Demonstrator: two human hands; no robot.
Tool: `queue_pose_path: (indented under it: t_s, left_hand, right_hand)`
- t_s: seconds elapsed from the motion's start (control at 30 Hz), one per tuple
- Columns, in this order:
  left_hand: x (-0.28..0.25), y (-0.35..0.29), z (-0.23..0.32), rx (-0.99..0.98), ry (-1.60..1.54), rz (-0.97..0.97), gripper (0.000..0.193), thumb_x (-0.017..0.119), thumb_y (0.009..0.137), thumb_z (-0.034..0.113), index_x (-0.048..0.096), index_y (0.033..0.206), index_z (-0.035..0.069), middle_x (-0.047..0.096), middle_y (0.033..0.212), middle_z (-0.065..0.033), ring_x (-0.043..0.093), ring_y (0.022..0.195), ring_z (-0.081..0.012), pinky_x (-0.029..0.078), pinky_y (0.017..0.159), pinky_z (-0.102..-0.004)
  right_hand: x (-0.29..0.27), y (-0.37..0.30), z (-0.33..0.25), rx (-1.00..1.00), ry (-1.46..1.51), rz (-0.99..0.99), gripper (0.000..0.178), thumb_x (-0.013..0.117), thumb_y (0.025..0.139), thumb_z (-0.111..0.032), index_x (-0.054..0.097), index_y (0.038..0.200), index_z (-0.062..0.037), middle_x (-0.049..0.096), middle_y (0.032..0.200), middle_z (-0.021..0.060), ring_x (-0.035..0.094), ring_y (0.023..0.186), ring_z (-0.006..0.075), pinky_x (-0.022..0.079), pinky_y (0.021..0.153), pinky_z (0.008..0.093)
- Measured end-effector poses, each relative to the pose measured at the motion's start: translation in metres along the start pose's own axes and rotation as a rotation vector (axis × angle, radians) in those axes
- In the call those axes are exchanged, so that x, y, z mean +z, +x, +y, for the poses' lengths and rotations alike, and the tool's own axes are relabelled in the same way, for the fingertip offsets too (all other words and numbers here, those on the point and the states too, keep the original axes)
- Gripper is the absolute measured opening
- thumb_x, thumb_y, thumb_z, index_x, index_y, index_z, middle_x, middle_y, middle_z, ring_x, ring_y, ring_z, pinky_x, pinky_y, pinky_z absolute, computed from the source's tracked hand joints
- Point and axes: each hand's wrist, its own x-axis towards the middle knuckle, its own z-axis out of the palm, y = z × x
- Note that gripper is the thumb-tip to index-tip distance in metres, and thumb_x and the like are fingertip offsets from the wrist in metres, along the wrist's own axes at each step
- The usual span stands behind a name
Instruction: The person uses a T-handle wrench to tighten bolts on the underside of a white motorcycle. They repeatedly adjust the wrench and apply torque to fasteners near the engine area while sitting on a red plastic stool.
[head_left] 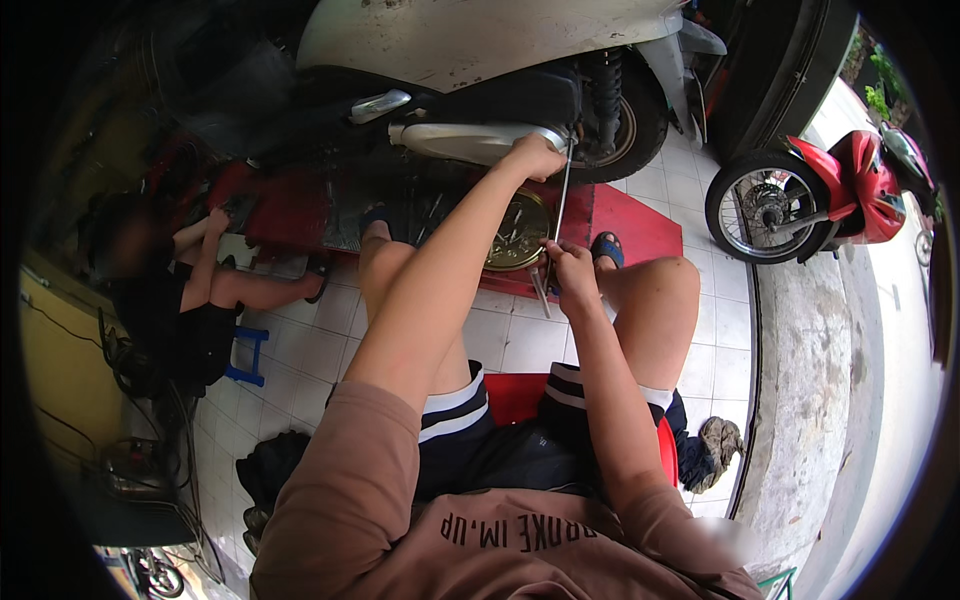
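In front of me a scooter stands with its pale, scuffed body panel (440, 45) above a silver engine side cover (470, 142). My left hand (535, 158) reaches to the rear end of that cover, fingers curled at the upper end of a long metal rod; what they grip is partly hidden. The rod looks like a T-handle wrench (564, 200), slanting down from beside the shock absorber (602, 90). Lower down, my right hand (572, 268) is closed around the wrench's handle end. Below the cover, a round gold-coloured tray (540, 222) holds small metal parts.
The scooter's rear wheel (640, 125) stands beside a red platform (630, 225). At the right is a parked red motorbike (850, 190). Another person (170, 290) works low at the left, near a blue stool (248, 358). Cables (185, 440) hang at the lower left.
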Motion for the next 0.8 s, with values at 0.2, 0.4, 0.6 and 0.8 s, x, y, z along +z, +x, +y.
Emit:
queue_pose_path:
  t_s: [0.2,0.4,0.6,0.8]
  left_hand:
    - [-0.053,-0.147,0.030,0.126,0.241,-0.109,0.052,0.053,0.090,0.047,0.067,0.093,-0.002,0.065,0.068,-0.0107,0.064,0.063,-0.0189,0.051,0.063,-0.0336]
    - [0.021,-0.248,0.010,0.578,0.080,0.254,0.015,0.062,0.081,0.014,0.066,0.089,0.002,0.063,0.078,-0.0234,0.062,0.075,-0.0400,0.049,0.072,-0.0447]
    - [0.053,-0.245,-0.014,0.542,0.154,0.358,0.010,0.056,0.084,0.008,0.063,0.086,0.002,0.061,0.070,-0.0196,0.061,0.069,-0.0375,0.049,0.065,-0.0435]
    - [0.067,-0.253,-0.021,0.444,0.326,0.276,0.019,0.060,0.082,0.012,0.067,0.098,0.005,0.064,0.078,-0.0196,0.063,0.073,-0.0362,0.051,0.066,-0.0435]
  right_hand:
    - [0.004,0.006,-0.041,0.211,0.205,-0.276,0.017,0.042,0.093,-0.008,0.053,0.098,0.0039,0.057,0.076,0.0092,0.057,0.065,0.0194,0.048,0.060,0.0296]
    - [0.013,0.012,-0.050,0.241,0.336,-0.443,0.017,0.042,0.096,-0.015,0.051,0.098,-0.0007,0.056,0.084,0.0085,0.056,0.079,0.0199,0.049,0.072,0.0324]
    - [0.014,-0.008,-0.055,0.246,-0.021,-0.582,0.022,0.059,0.091,-0.026,0.058,0.084,-0.0054,0.062,0.079,0.0054,0.058,0.067,0.0137,0.048,0.059,0.0254]
    - [0.000,0.006,-0.060,0.268,-0.257,-0.591,0.024,0.066,0.086,-0.020,0.057,0.067,-0.0075,0.052,0.061,-0.0016,0.038,0.048,0.0053,0.029,0.043,0.0201]
